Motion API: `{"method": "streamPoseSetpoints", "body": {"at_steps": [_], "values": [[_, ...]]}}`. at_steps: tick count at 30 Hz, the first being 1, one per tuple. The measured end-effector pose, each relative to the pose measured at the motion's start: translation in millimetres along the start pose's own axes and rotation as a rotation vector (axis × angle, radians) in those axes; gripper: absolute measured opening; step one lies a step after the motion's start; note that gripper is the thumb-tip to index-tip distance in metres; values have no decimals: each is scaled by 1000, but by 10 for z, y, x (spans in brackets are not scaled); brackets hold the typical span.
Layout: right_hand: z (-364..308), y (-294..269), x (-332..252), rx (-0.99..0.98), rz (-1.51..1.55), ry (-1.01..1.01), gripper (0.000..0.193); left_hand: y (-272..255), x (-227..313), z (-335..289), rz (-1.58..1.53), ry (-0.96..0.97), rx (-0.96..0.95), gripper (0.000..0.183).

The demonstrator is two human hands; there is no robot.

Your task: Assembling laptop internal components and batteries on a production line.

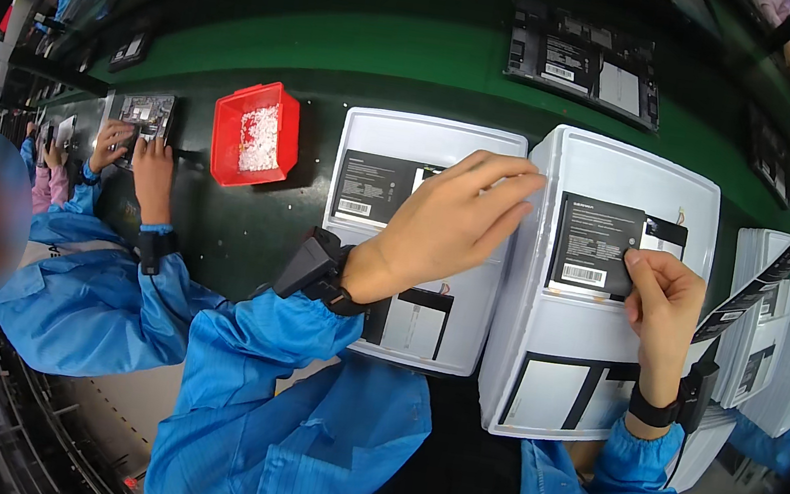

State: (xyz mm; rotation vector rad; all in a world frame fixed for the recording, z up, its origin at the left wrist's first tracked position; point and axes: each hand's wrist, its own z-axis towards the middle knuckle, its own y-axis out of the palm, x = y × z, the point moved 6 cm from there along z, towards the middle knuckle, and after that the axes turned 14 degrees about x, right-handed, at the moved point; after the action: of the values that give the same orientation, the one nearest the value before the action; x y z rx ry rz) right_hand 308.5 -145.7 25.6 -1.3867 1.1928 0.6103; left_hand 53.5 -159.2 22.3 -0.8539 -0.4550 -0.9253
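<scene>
My right hand (665, 303) pinches the right edge of a flat black battery (597, 243) with a white barcode label. That battery is in the upper compartment of the right white tray (619, 162); whether it is lifted cannot be told. A second battery (667, 235) shows partly behind my fingers. Over the left white tray (436, 137) is my left hand (461, 211), its fingers stretched toward the right tray's edge. Beneath it lies another labelled black battery (368, 188), partly covered by the hand. I see nothing held in the left hand.
A red bin (222, 137) of small white pieces stands left of the trays. An opened device (587, 67) lies on the green conveyor beyond. More white trays (745, 306) are stacked at right. At left, a co-worker's hands (152, 178) work on another device (148, 114).
</scene>
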Motion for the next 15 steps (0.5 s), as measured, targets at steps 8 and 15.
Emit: {"method": "streamPoseSetpoints", "body": {"at_steps": [8, 15], "values": [[-3, 47, -5, 7, -63, -14, 18, 213, 149, 13, 78, 309, -140, 38], [-35, -266, -162, 203, -27, -309, 19, 332, 288, -14, 177, 479, -254, 33]]}}
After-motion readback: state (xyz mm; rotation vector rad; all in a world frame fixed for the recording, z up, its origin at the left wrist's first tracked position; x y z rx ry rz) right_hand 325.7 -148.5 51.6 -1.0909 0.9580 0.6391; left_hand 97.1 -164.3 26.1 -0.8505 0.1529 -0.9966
